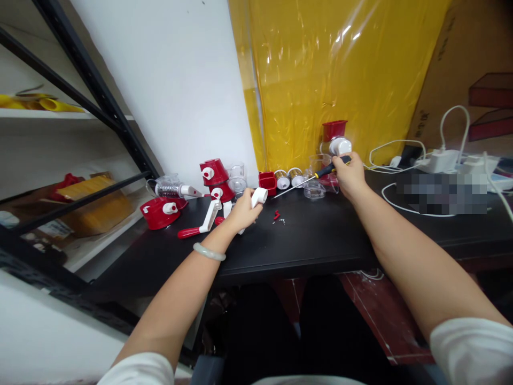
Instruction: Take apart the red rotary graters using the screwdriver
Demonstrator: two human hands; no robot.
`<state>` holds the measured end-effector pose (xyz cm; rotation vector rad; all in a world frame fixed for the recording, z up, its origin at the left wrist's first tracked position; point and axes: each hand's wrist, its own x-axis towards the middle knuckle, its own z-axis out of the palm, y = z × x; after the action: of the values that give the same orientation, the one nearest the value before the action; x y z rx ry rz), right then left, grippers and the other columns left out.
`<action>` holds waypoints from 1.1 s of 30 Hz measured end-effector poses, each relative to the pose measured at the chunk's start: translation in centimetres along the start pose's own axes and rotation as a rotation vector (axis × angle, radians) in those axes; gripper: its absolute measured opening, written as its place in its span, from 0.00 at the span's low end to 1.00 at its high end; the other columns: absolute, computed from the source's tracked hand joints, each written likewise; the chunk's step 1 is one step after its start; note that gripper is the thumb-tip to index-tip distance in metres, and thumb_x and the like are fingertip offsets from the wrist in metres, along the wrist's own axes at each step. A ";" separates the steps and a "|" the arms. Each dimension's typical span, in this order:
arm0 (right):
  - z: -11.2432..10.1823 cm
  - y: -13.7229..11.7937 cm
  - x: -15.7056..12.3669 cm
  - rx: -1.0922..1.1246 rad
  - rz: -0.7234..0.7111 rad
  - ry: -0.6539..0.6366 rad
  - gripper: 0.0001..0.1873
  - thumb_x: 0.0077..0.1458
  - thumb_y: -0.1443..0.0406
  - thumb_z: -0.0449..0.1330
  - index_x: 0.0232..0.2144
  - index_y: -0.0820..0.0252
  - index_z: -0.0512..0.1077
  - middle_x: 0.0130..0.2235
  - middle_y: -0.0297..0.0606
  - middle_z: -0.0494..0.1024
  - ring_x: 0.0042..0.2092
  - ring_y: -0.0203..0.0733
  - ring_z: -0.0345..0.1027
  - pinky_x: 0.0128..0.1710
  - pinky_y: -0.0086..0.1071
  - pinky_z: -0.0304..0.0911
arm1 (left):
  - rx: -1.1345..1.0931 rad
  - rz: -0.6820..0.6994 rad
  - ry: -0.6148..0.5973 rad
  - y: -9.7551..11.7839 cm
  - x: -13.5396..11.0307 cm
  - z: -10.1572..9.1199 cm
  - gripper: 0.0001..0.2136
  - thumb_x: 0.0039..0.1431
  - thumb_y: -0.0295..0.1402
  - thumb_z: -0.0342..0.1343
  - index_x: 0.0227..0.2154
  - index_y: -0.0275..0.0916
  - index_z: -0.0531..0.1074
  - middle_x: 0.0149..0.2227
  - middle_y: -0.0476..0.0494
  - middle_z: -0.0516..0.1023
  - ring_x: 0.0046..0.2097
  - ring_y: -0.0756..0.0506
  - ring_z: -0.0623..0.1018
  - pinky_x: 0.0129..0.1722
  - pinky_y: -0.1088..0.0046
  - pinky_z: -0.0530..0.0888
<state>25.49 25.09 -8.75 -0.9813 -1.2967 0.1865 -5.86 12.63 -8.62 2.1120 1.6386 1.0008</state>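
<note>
My left grip is closed around a white plastic tube piece, just above the middle of the counter. My right grip is wrapped on a screwdriver near the back edge, with its tip pointing left. I judge the piece needs steady holding and the tip brought in square. The loose screws beside the left grip are too small to read, and my fingers hide the tube's underside.

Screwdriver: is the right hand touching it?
Touching. The head view shows the right hand closed around the handle of the screwdriver; the left hand grips a white part.
</note>
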 end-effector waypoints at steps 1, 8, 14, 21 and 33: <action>-0.1 -0.5 -0.2 -0.011 0.033 0.048 0.11 0.53 0.55 0.55 0.33 0.56 0.62 0.29 0.34 0.66 0.31 0.41 0.63 0.33 0.38 0.62 | 0.009 0.002 -0.001 0.1 0.0 0.0 0.15 0.58 0.34 0.53 0.46 0.39 0.59 0.33 0.45 0.75 0.24 0.48 0.75 0.21 0.75 0.71; -0.1 -2.5 -1.9 -0.121 0.065 -0.028 0.15 0.50 0.53 0.61 0.31 0.55 0.63 0.30 0.35 0.68 0.33 0.43 0.65 0.37 0.39 0.62 | 0.013 -0.009 0.010 0.5 -0.3 -0.3 0.17 0.57 0.38 0.56 0.46 0.39 0.60 0.33 0.45 0.76 0.22 0.48 0.75 0.21 0.74 0.71; 0.3 -2.1 -2.2 -0.063 0.084 -0.232 0.20 0.45 0.50 0.65 0.32 0.55 0.64 0.29 0.33 0.71 0.30 0.41 0.67 0.33 0.37 0.64 | -0.002 -0.024 0.037 0.4 -0.2 -0.2 0.21 0.54 0.43 0.61 0.45 0.39 0.61 0.33 0.44 0.76 0.23 0.48 0.75 0.22 0.73 0.72; 0.2 -1.9 -3.2 -0.184 -0.135 -0.803 0.16 0.40 0.63 0.69 0.32 0.56 0.68 0.32 0.35 0.75 0.36 0.42 0.70 0.38 0.35 0.65 | -0.097 -0.044 0.026 0.4 -0.1 0.0 0.19 0.54 0.40 0.61 0.43 0.40 0.60 0.32 0.44 0.76 0.22 0.48 0.75 0.19 0.74 0.71; 2.0 -4.7 -5.8 -0.329 -0.331 -0.846 0.04 0.52 0.64 0.60 0.32 0.57 0.68 0.30 0.37 0.73 0.32 0.40 0.67 0.34 0.33 0.61 | -0.109 0.003 -0.035 0.8 -0.3 0.4 0.16 0.57 0.34 0.55 0.46 0.40 0.59 0.35 0.44 0.74 0.23 0.48 0.75 0.20 0.74 0.72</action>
<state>20.08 19.68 -9.79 -0.9749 -2.3015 0.1349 -5.05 12.12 -8.50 2.0499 1.5293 1.0235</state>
